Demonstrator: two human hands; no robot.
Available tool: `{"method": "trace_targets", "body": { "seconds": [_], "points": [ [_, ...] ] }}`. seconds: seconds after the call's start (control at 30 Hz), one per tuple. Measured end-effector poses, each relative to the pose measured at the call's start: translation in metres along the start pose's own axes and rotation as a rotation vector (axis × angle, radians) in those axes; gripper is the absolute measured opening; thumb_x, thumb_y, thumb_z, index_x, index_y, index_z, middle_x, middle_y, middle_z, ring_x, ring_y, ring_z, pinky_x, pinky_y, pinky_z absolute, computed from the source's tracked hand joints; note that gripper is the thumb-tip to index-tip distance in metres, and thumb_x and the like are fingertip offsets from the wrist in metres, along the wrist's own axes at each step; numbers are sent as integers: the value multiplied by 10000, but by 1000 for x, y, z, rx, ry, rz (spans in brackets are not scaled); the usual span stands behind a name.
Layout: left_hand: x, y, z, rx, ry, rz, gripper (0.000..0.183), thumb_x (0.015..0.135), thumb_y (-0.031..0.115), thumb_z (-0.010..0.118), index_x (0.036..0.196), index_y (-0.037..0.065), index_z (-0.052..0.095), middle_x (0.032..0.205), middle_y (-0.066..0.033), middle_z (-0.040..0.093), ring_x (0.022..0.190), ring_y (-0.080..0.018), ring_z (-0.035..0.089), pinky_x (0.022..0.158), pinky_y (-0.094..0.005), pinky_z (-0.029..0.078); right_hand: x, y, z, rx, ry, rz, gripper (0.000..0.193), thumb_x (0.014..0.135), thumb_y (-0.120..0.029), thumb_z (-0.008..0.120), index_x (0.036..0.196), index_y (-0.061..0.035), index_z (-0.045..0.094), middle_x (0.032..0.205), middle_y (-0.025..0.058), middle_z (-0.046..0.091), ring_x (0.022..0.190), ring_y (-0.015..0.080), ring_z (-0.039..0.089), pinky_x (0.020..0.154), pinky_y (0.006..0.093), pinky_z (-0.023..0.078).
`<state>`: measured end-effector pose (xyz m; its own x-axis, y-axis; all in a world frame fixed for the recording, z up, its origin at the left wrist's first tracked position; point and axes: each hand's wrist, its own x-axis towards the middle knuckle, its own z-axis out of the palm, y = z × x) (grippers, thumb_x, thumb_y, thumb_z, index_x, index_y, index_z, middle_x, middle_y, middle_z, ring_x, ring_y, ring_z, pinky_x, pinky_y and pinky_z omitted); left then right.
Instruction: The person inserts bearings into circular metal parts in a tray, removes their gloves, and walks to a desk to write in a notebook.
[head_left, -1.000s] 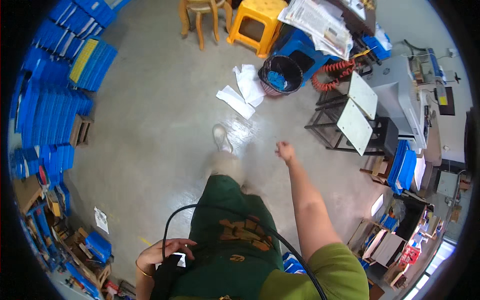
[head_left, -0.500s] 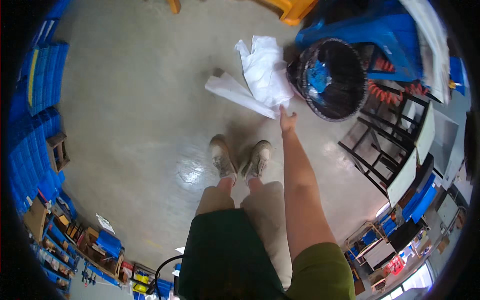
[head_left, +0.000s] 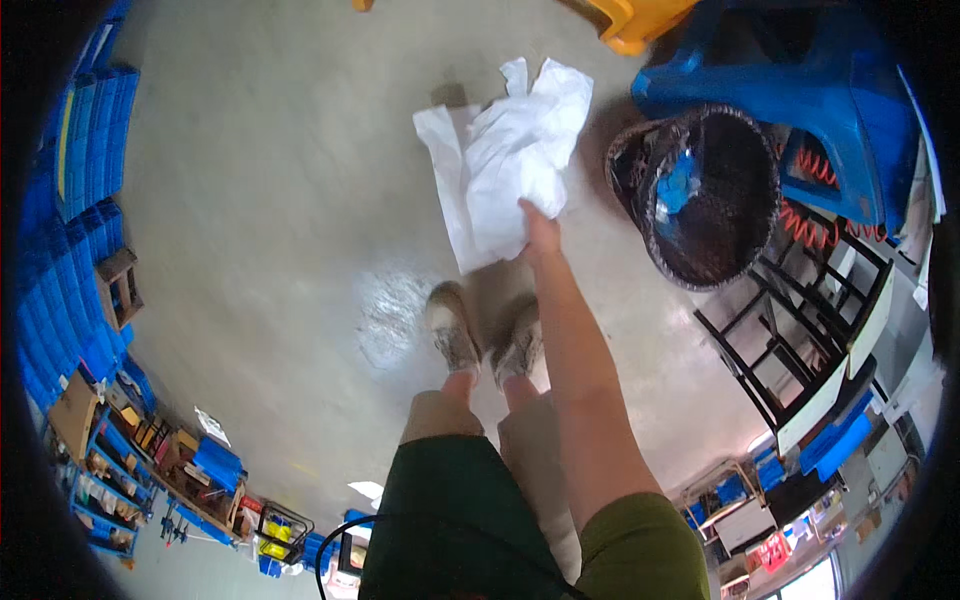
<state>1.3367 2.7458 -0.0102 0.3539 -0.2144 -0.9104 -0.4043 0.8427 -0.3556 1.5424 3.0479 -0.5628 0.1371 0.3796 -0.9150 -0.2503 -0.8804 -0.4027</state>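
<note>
- One blue plastic stool (head_left: 850,110), at upper right.
- One yellow stool (head_left: 632,28), partly visible, near it.
- A red coiled hose (head_left: 812,232).
- Many blue stacks (head_left: 50,305), at left.

White sheets (head_left: 515,160) (matt, creased paper)

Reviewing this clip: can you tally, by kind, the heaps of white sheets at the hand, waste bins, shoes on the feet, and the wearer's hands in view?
Heap of white sheets: 1
Waste bin: 1
Shoes: 2
Right hand: 1 (left not in view)
Total: 5
</note>
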Motion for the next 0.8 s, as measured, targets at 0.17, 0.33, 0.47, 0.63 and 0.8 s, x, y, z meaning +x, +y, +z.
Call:
{"method": "trace_targets", "body": {
  "seconds": [0.17,0.33,0.47,0.63,0.8],
  "points": [
    [-6,10,19,-15,50,21,369,968,292,476,1205,21,559,951,-8,616,853,-91,520,751,-247,416,42,40,19,-6,17,-55,524,739,-136,727,1201,18,534,1129,148,600,985,260,597,857,392,482],
    [-59,8,59,-90,193,21,350,969,278,474,1176,20,587,940,5,611,827,-79,512,723,-235,418,-58,25,72,-222,-425,-196,446,732,-91,723,1134,34,574,1049,104,637,932,201,600,826,355,480],
    [-42,29,55,-119,193,-87,424,957,435,470,1164,89,598,822,63,540,756,-49,461,621,-211,376,-1,-43,51,7,-250,-446,508,754,30,662,1225,43,473,1140,139,595,978,260,593,859,367,478],
    [-11,38,43,-120,123,-58,425,952,432,479,1171,88,597,844,50,549,775,-71,473,644,-234,379,112,-105,27,167,-41,-387,413,775,-34,697,1154,44,552,1082,118,615,952,243,602,804,363,499],
    [-7,33,40,-163,125,-82,427,946,429,488,1177,87,596,867,36,558,794,-93,486,668,-257,383,78,-97,39,-124,70,-63,417,793,-67,696,1169,26,540,1100,110,608,979,250,599,817,382,500]
  ]
}}
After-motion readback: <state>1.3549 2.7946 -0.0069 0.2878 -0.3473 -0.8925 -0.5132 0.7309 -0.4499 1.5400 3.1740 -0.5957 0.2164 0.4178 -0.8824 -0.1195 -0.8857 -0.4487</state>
